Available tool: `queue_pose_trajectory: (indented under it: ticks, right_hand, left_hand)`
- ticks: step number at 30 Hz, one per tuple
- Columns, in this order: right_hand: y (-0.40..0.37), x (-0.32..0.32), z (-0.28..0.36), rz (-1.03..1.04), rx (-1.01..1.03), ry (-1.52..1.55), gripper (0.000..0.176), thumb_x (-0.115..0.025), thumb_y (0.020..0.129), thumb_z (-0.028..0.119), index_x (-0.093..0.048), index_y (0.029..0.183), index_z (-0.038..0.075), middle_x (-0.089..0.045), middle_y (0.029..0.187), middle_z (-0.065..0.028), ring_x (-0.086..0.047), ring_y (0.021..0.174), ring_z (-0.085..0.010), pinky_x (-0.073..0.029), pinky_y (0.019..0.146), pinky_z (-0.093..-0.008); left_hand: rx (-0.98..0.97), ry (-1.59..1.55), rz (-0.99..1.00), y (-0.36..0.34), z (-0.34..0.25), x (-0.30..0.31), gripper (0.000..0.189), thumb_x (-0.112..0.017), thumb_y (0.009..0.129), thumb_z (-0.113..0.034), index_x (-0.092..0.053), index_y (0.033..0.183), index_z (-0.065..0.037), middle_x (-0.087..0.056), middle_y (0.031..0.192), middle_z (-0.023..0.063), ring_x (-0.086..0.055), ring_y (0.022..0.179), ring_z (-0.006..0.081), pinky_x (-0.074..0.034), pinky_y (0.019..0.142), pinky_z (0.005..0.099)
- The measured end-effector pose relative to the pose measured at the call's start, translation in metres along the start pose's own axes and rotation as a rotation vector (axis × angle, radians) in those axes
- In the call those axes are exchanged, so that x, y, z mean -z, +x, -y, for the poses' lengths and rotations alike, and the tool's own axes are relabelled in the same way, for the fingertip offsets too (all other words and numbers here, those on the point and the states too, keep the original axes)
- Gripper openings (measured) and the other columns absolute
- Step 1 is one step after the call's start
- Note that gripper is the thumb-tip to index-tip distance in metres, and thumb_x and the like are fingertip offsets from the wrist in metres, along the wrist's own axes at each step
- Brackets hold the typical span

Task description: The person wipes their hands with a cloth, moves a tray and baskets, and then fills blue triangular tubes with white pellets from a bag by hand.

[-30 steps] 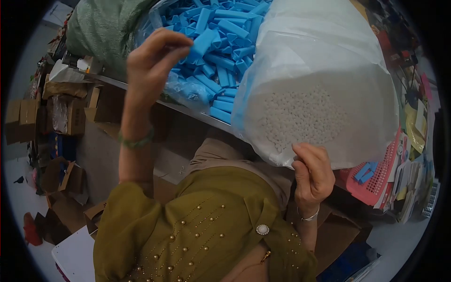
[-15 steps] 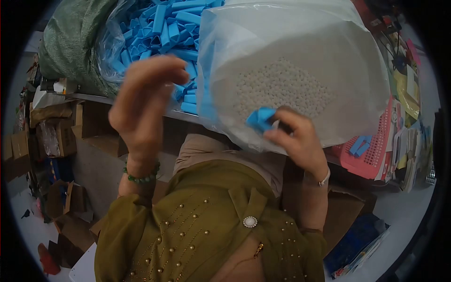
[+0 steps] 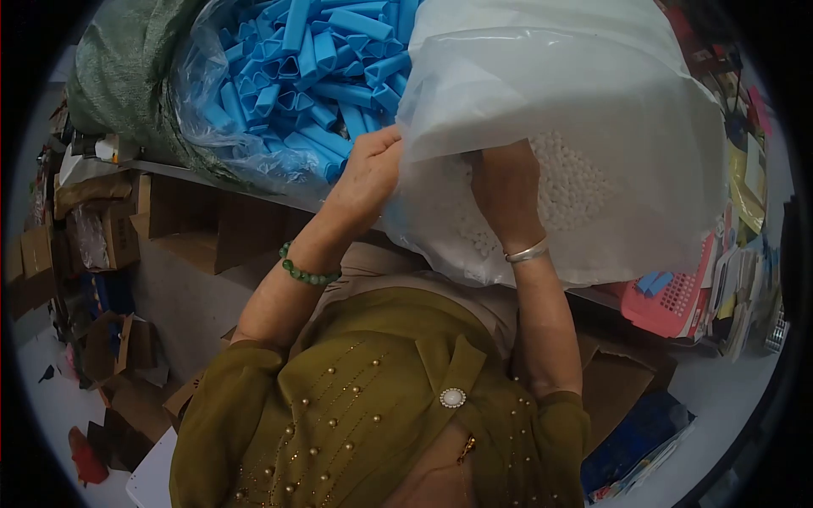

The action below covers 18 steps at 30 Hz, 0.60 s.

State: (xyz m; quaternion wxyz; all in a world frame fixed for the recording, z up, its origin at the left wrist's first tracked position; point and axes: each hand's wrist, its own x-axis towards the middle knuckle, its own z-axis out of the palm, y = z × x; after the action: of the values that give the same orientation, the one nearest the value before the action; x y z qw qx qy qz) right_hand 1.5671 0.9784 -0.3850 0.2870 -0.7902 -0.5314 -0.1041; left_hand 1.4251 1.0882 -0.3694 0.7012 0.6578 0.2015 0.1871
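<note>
floor [image 3: 51,398]: pale grey | cardboard boxes [image 3: 110,233]: stacked, left | pink basket [image 3: 669,309]: right, under clutter

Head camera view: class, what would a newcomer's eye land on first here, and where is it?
The big clear plastic bag of small white beads fills the upper right. The left hand pinches its edge and the right hand reaches inside. Beside it, at the upper left, lies a heap of bright blue triangular tubes.
</note>
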Motion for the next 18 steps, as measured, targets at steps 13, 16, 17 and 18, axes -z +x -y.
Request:
queue_pose_trajectory:
  ticks: [13,16,17,18]
  right_hand:
    - [-0.014,0.04,-0.016,0.073,-0.414,0.659,0.031,-0.069,0.071,-0.002,-0.065,0.101,0.003,-0.063,0.083,-0.0098,-0.059,0.068,-0.0175,-0.049,0.065,-0.0269]
    - [-0.009,0.032,-0.023,0.163,-0.24,0.051,0.023,-0.067,0.069,-0.001,-0.064,0.092,0.0,-0.062,0.08,-0.0125,-0.06,0.07,-0.0234,-0.05,0.065,-0.0325]
    - [-0.009,0.023,-0.028,0.173,-0.099,-0.245,0.022,-0.067,0.068,0.001,-0.064,0.09,0.001,-0.062,0.08,-0.0149,-0.059,0.069,-0.0276,-0.05,0.064,-0.0359]
    - [-0.007,0.014,-0.029,0.17,-0.102,-0.245,0.022,-0.067,0.068,0.001,-0.064,0.09,0.001,-0.062,0.08,-0.0149,-0.059,0.069,-0.0276,-0.05,0.064,-0.0359]
  left_hand:
    - [0.243,-0.24,-0.162,-0.01,-0.01,-0.007,0.028,-0.047,0.095,-0.018,-0.063,0.111,-0.001,-0.062,0.09,-0.0008,-0.052,0.079,0.0047,-0.043,0.068,0.0191]
    - [0.238,-0.186,-0.124,-0.008,-0.009,-0.007,0.027,-0.048,0.095,-0.018,-0.063,0.11,-0.001,-0.062,0.089,-0.0009,-0.053,0.078,0.005,-0.043,0.068,0.0191]
    - [0.196,-0.179,-0.112,-0.006,-0.006,-0.008,0.027,-0.048,0.095,-0.018,-0.063,0.109,-0.001,-0.062,0.089,-0.001,-0.052,0.078,0.0049,-0.043,0.068,0.0191]
    - [0.153,-0.171,-0.101,-0.005,-0.004,-0.009,0.027,-0.048,0.094,-0.018,-0.063,0.109,-0.001,-0.061,0.088,-0.0011,-0.052,0.078,0.0048,-0.043,0.068,0.019]
